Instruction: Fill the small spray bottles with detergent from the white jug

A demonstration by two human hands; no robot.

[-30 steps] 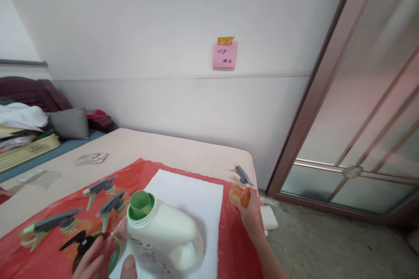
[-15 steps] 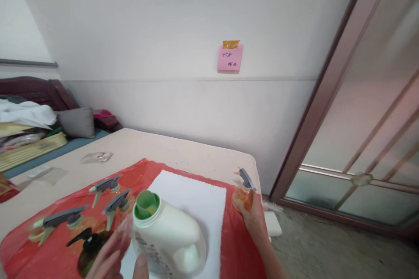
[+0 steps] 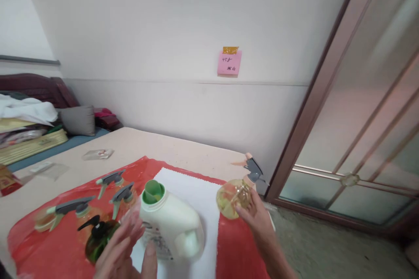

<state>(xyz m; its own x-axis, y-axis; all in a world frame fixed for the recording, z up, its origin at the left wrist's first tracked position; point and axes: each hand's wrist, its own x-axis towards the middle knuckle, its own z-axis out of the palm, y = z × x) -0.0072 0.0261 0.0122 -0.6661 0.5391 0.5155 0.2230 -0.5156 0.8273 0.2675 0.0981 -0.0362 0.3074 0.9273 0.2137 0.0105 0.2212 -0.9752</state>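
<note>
My left hand rests its fingers and thumb against the side of a large white jug with an open green spout, standing on a white cloth. My right hand is closed round a small clear yellowish spray bottle with a grey trigger head, lifted and tilted above the table's right edge. A dark green pump bottle stands just left of my left hand.
A red plastic sheet covers the beige table; three clear spray bottles with grey triggers stand on its left. A sliding glass door is at the right, a pink note on the wall, bedding at far left.
My right hand has lifted the small spray bottle off the table edge and tipped it leftward. My left hand has slid up along the jug's side.
</note>
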